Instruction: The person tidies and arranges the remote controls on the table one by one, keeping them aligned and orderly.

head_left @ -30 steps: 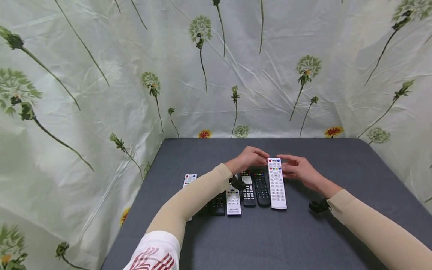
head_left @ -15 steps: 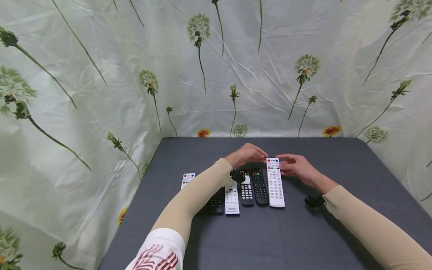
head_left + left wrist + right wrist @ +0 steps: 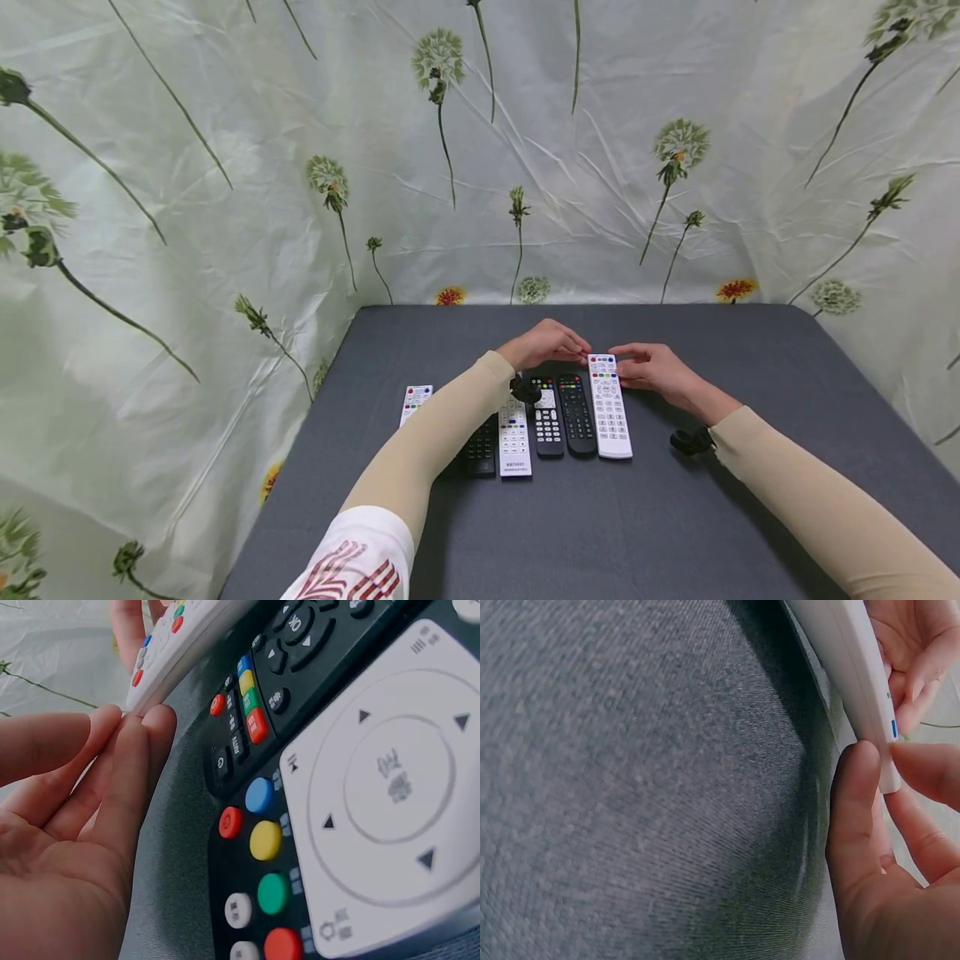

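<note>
A white remote control (image 3: pixel 609 412) lies at the right end of a row of remotes, its far end slightly raised. At its far right corner, my right hand (image 3: pixel 660 373) pinches it, with thumb and fingers on either side in the right wrist view. Fingertips of my left hand (image 3: pixel 551 343) touch the far left corner; the fingers are extended and the thumb stands apart in the left wrist view. Left of the white remote lie a black remote (image 3: pixel 577 417) and a black remote with a white pad (image 3: pixel 549 425), both close below my left wrist.
Further left come another white remote (image 3: pixel 515 446), a black remote (image 3: pixel 480 454) and a white remote (image 3: pixel 414 403), partly hidden by my left arm. All lie on a dark grey table (image 3: pixel 562 533). A flower-print sheet (image 3: pixel 585 167) hangs behind it.
The white remote's far end has come slightly left and down, nearer the black remote beside it. Both hands have moved with it a little to the left.
</note>
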{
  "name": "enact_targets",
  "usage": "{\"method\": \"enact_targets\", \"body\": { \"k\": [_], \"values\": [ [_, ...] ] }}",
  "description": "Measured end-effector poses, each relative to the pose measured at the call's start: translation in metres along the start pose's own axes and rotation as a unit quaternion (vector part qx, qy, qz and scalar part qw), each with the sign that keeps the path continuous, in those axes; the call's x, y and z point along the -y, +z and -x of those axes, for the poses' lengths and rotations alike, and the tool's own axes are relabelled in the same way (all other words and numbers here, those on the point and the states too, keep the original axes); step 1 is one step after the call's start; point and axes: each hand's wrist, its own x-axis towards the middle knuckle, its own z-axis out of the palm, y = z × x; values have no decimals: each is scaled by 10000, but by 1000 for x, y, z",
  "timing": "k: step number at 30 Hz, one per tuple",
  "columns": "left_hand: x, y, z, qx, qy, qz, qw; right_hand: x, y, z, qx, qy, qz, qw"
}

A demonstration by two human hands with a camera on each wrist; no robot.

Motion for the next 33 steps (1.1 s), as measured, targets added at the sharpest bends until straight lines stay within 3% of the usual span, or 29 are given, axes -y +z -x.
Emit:
{"method": "enact_targets", "body": {
  "k": [9,19,33],
  "values": [
    [3,-3,-3,101,-156,-273,9995,5,7,-1,-5,-24,661,9978],
    [5,-6,2,140,-155,-308,9993,5,9,0,-171,134,734,9971],
    [7,-5,4,196,-245,-140,9994,1,10,3,-152,31,1003,9948]
  ]
}}
